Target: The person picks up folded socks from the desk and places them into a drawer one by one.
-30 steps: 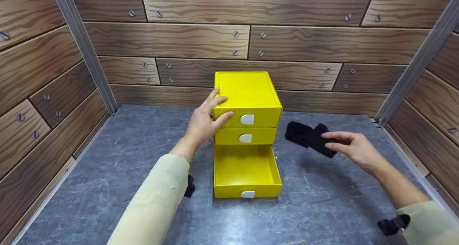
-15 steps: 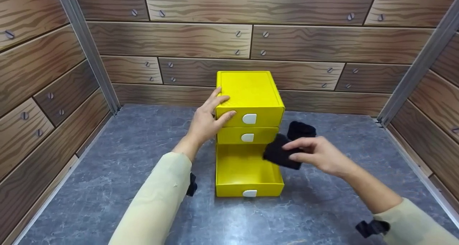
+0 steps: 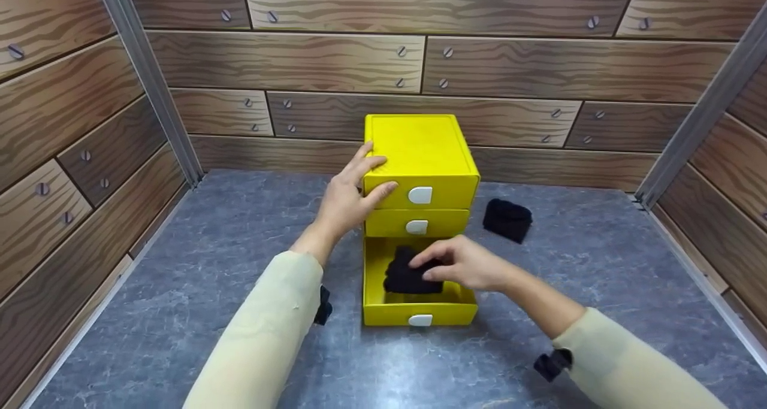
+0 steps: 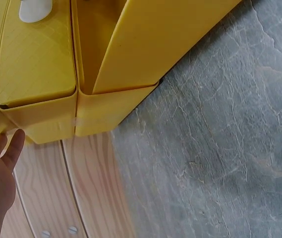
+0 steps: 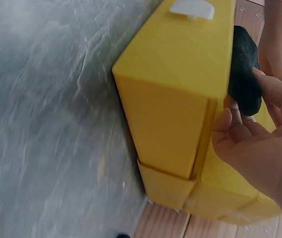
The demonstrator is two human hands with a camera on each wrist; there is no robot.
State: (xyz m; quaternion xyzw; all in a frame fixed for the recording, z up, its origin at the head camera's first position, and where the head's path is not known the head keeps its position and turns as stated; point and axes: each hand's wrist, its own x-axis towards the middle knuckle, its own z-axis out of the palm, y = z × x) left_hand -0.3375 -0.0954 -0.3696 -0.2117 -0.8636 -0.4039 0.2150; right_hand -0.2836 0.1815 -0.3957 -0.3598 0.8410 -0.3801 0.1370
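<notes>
A yellow unit point(image 3: 419, 145) of stacked drawers with white pull tabs stands at the middle of the table. Its bottom drawer point(image 3: 383, 314) is pulled out toward me; the two above are closed. My left hand point(image 3: 346, 200) rests on the unit's upper left corner, fingertips on the top and thumb on the front. Over the pulled-out drawer, my right hand point(image 3: 473, 264) pinches a folded black cloth point(image 3: 410, 277) between thumb and fingers. In the right wrist view the same cloth point(image 5: 245, 69) shows above the drawer's front edge.
A second folded black cloth point(image 3: 507, 220) lies on the grey marbled tabletop point(image 3: 239, 247), right of the unit. Wood-plank-patterned walls point(image 3: 329, 61) enclose the back and sides, with metal posts point(image 3: 153, 79) at the corners.
My right hand has picked one black cloth off the table and carried it left, over the bottom drawer. The other cloth stays behind. My left hand has kept its place on the unit.
</notes>
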